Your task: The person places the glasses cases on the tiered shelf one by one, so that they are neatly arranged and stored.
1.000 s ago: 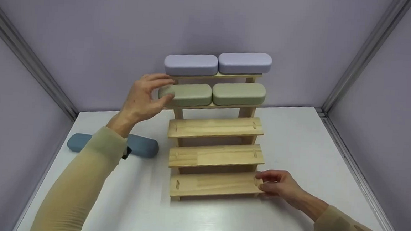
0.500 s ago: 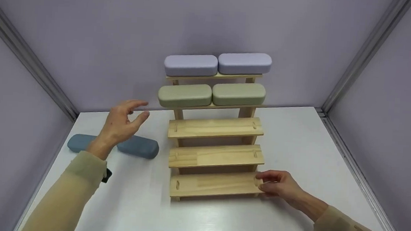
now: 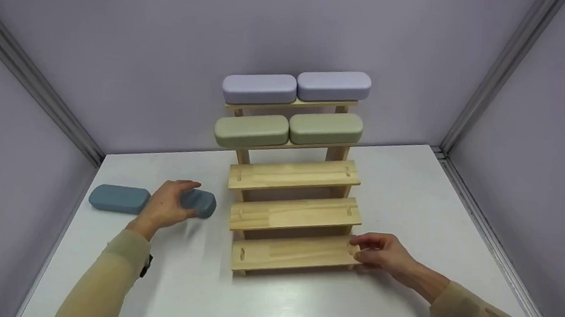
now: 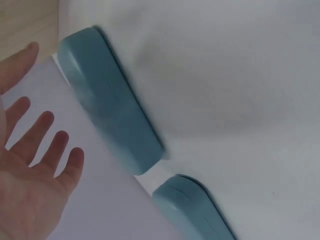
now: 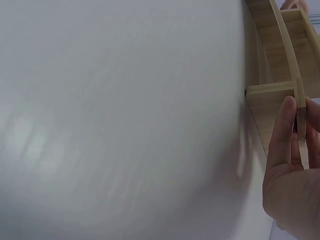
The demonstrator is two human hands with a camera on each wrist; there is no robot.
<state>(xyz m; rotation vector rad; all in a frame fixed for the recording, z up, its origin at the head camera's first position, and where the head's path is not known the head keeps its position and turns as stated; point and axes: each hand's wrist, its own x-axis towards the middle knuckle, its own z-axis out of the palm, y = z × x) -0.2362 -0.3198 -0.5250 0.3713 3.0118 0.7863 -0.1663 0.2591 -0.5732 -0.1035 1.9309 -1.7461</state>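
A smooth, rounded blue-grey oblong case [image 3: 200, 202] is reached by the spread left hand [image 3: 166, 207]; the pale wooden stepped rack [image 3: 292, 215] is pinched by the right hand [image 3: 383, 256].

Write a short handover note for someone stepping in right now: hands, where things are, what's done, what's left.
Left hand: open, reaching over the nearer blue oblong case; no grip visible.
Right hand: pinching the right end of the stepped wooden rack's bottom step.
A second blue case lies on the white table.
Done: lilac cases on the top step, green cases below.
Left: three bare steps, two blue cases unplaced.
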